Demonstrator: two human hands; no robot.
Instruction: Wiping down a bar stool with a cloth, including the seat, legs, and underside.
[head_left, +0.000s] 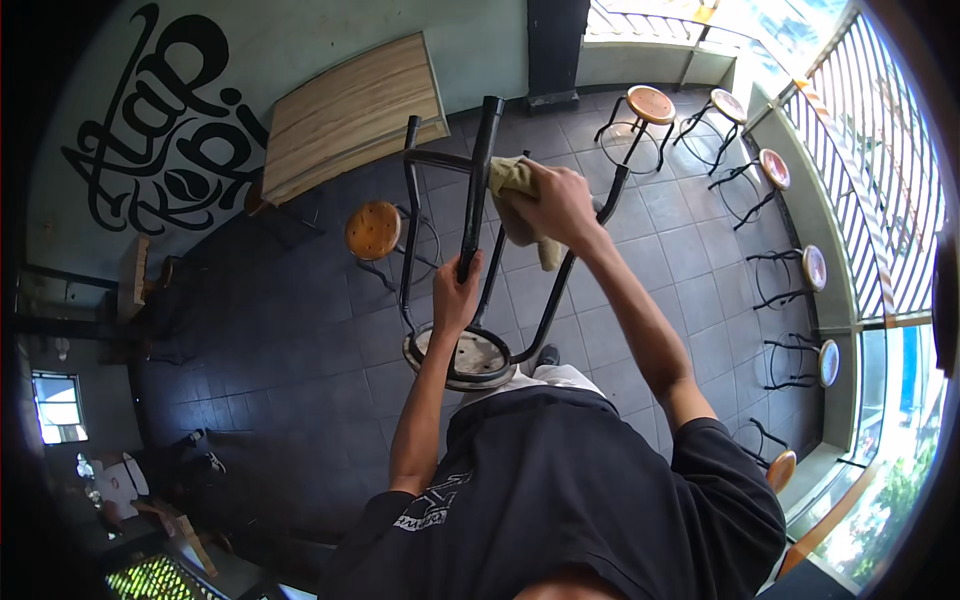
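Observation:
Held up before me is an upturned stool with black metal legs (411, 247). Its round seat (478, 354) is lowest, close to my waist, with the underside facing up. My left hand (455, 296) grips the nearest leg partway along. In my right hand (559, 196) is a folded yellowish-green cloth (514, 177), pressed against the upper part of the stool frame near the ring. Part of the cloth hangs down below my fingers. The far legs and part of the ring are hidden behind the cloth and my right hand.
A wooden-topped table (349, 112) stands at the wall, with an orange-seated stool (373, 230) near it. Several stools (651, 105) line the railing and windows at right. A person (120, 484) is at the lower left beside a wooden table (196, 544). Grey tiles (667, 206) cover the floor.

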